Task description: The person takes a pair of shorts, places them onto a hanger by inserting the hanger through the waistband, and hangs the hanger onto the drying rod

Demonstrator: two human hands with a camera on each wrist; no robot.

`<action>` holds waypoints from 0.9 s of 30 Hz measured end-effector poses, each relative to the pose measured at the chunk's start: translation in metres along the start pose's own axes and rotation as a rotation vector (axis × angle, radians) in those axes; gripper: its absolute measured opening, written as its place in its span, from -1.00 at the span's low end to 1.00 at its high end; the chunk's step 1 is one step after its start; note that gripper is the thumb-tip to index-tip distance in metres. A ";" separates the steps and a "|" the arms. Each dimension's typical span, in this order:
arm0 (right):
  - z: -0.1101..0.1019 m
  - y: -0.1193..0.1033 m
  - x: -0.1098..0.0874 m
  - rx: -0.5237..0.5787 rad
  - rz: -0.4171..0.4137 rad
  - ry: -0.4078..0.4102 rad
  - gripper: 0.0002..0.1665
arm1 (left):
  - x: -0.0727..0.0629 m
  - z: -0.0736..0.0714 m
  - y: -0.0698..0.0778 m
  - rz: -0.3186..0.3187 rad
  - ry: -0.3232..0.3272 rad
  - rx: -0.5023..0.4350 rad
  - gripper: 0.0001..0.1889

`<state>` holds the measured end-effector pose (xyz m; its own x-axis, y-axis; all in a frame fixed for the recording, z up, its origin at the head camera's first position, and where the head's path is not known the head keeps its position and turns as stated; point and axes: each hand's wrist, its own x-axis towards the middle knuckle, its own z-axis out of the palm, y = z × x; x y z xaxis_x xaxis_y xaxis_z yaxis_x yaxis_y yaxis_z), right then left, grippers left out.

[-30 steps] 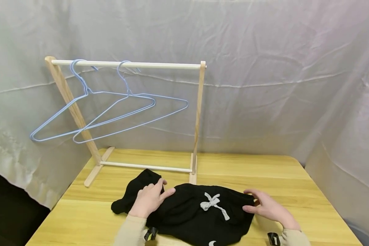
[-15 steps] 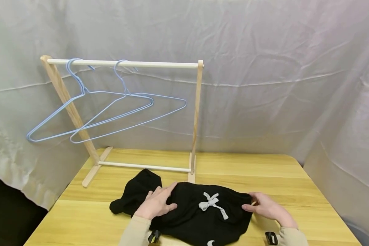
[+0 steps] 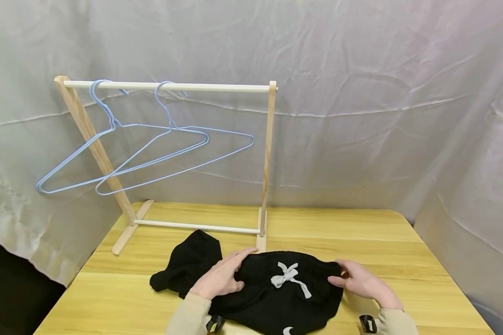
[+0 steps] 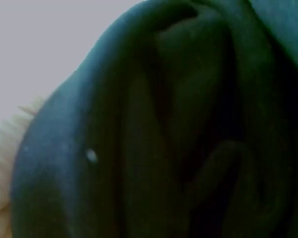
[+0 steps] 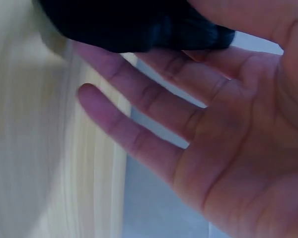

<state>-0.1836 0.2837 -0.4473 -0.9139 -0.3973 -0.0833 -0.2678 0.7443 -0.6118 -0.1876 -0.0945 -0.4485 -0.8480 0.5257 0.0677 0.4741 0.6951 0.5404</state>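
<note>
A black cloth garment (image 3: 260, 293) with a white drawstring bow (image 3: 286, 275) and a small white crescent mark lies bunched on the table in the head view. My left hand (image 3: 222, 277) lies across its middle, fingers stretched toward the upper edge and thumb on the cloth. In the left wrist view, dark folds of the garment (image 4: 139, 124) fill most of the picture. At the upper right corner my right hand (image 3: 360, 281) pinches the edge between thumb and fingers. The right wrist view shows the fingers (image 5: 149, 96) under the black cloth (image 5: 129, 25), the lowest one apart from it.
A wooden rack (image 3: 268, 158) stands behind the garment at the back left, its foot close to the cloth. Several light blue wire hangers (image 3: 172, 172) hang from its white top rail (image 3: 218, 88). A grey curtain (image 3: 360, 139) surrounds the wooden table (image 3: 381, 242).
My left hand has slid to the right across the garment, its fingers reaching toward the upper edge. My right hand has closed its fingers nearer the thumb at the corner.
</note>
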 end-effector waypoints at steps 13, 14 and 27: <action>-0.027 -0.022 0.011 0.099 -0.076 0.211 -0.50 | 0.007 -0.031 -0.001 -0.013 0.129 -0.079 -0.51; -0.038 -0.028 0.011 0.093 -0.044 0.239 -0.44 | 0.010 -0.039 0.000 -0.001 0.174 -0.092 -0.51; -0.187 -0.138 0.038 0.080 -0.316 0.764 -0.89 | 0.038 -0.219 0.046 0.199 0.318 -0.137 -0.68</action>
<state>-0.2389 0.2661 -0.2191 -0.7623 -0.0854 0.6415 -0.5504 0.6071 -0.5731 -0.2497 -0.1503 -0.2378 -0.7840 0.4507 0.4269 0.6187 0.5118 0.5960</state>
